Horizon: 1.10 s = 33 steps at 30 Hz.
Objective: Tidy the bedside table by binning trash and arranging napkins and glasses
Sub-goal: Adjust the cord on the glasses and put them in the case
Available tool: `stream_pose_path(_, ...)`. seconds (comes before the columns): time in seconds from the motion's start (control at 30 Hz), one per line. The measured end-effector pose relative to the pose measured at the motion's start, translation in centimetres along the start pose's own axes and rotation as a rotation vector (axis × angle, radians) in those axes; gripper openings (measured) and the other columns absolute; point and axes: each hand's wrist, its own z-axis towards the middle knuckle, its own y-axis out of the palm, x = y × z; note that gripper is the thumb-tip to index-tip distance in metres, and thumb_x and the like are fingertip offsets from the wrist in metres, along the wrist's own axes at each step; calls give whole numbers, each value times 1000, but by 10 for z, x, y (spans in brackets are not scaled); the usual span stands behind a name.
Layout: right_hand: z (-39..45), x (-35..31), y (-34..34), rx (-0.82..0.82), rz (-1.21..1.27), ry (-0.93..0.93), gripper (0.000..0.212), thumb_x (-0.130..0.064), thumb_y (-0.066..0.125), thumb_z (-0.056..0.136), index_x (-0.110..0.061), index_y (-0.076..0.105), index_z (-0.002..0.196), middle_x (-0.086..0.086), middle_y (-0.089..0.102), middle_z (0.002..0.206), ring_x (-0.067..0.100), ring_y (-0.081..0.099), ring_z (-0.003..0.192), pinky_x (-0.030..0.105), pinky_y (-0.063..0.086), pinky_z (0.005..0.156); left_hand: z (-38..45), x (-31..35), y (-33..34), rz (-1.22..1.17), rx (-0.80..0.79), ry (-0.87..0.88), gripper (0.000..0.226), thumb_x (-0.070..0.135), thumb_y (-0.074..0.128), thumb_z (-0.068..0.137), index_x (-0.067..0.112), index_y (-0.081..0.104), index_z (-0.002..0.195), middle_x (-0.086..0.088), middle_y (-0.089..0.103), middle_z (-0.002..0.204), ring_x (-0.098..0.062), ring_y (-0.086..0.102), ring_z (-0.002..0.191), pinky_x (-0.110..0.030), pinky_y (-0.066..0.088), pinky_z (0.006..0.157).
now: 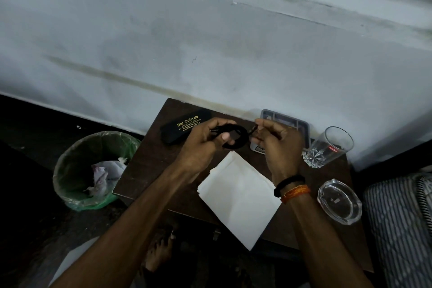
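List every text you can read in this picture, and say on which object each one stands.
"Sai Opticals": gold print on the black spectacle case.
Smaller gold lines below it: too small to read.
"cello": white on a red label on the drinking glass.
Print on the grey tray: unreadable.

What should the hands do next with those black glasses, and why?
Probably fold the glasses shut and slip them into the black case. The left hand and right hand hold them above the table, and the case lies just behind them. The napkins are already stacked.
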Motion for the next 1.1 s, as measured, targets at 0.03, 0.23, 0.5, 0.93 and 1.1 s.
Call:
stream_pose_path(0.03, 0, 1, 0, -39, -71, -24, 24, -3, 66, 83, -15, 78, 100, 2, 77, 89, 16, 75, 84, 41, 63, 79, 0, 1, 0, -33, 6, -6, 26, -6, 52, 97, 4, 64, 118, -8, 69, 88, -11, 67, 80, -26, 55, 79)
stream_pose_path(0.23, -5, -2, -2, -106, -392, -318, 25, -3, 67, 86, -18, 79, 102, -7, 76, 97, 4, 70, 89, 33, 60, 83, -2, 6, -1, -202, -65, -80, 24, -4, 45, 100, -5, 59, 121, -12, 61, 77, -17, 67, 75, -44, 59, 82)
stream_pose_path(0.5, -5, 0, 1, -249, -32, -53, 25, 0, 60, 94, -19, 77, 95, 5, 78, 93, 21, 76, 87, 41, 63, 74, -5, 10, 1, -231, -67, -50, 22, -4, 53, 97, -9, 60, 117, -15, 69, 88, -23, 68, 83, -38, 62, 73)
stream_pose_path(0.93, -4, -14, -7, -572, 227, 170, 39, 8, 46, 83, -12, 72, 104, 5, 75, 89, 14, 65, 71, 28, 45, 64, -1, 6, -1, -53, 90, 15, 15, -5, 61, 92, -9, 67, 106, -26, 70, 94, -23, 69, 67, -29, 56, 58)
stream_pose_path(1.1, -6, -19, -4, -574, 257, 273, 28, -16, 64, 75, -9, 72, 102, 4, 70, 82, 13, 50, 65, 28, 35, 57, -2, 2, 0, -32, 141, 43, 16, -2, 65, 91, -2, 71, 105, -16, 73, 94, -30, 73, 81, -37, 61, 64)
